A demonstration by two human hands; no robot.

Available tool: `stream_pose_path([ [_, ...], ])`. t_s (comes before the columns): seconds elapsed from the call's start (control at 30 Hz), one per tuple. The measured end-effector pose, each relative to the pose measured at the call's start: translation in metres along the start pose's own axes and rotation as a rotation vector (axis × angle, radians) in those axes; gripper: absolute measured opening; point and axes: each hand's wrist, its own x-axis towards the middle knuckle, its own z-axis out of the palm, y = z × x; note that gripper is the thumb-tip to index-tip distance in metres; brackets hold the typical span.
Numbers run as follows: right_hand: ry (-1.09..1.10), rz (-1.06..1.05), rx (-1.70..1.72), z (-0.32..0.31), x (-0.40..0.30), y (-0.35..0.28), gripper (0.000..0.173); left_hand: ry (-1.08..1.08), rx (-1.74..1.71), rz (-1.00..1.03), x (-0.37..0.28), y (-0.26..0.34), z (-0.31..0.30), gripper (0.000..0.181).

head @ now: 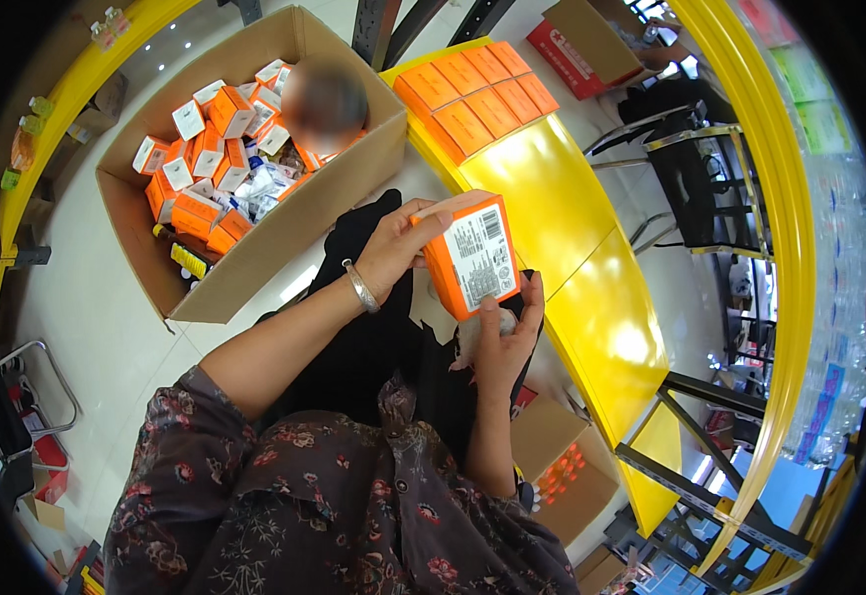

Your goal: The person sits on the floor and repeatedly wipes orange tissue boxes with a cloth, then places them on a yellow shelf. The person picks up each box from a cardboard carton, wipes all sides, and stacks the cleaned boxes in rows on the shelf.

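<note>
An orange and white cardboard box (470,256) is held up in front of my lap, its white printed panel with a barcode facing me. My left hand (395,249), with a silver bangle on its wrist, grips the box's upper left end, thumb on the near side. At the box's lower end is my right hand (505,335), its thumb overlapping the bottom edge of the panel. A crumpled pale cloth (468,343) shows between its thumb and fingers and below the box; part of it is hidden.
A large open carton (291,238) at left holds several jumbled orange boxes (230,111), plastic packets (265,186) and a yellow-labelled bottle (189,260). Orange boxes (470,97) stand in rows on the yellow shelf (552,193). Another carton (585,491) sits low right. A blurred patch hides some contents.
</note>
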Motion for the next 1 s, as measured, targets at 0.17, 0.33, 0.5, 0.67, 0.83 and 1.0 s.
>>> stream_pose_path([
  [0.17, -0.044, 0.013, 0.162, -0.001, -0.003, -0.006, 0.039, -0.003, -0.037, -0.012, 0.002, -0.001, -0.002, 0.033],
  [0.33, -0.109, 0.041, 0.267, -0.001, -0.011, -0.006, 0.02, 0.036, 0.094, -0.055, 0.004, 0.002, -0.013, 0.043],
  [0.5, -0.283, 0.165, 0.362, -0.006, -0.018, -0.006, 0.027, -0.119, 0.109, -0.175, 0.005, 0.012, -0.017, 0.061],
  [0.67, -0.392, 0.252, 0.525, -0.002, -0.025, -0.015, 0.018, -0.22, 0.076, -0.281, -0.001, 0.019, -0.015, 0.064],
  [0.83, -0.472, 0.329, 0.61, -0.004, -0.028, -0.016, 0.011, -0.294, 0.019, -0.325, -0.008, 0.027, -0.013, 0.064],
  [1.0, -0.556, 0.327, 0.589, -0.009, -0.033, -0.013, 0.007, -0.394, 0.063, -0.362, -0.007, 0.024, -0.017, 0.065],
])
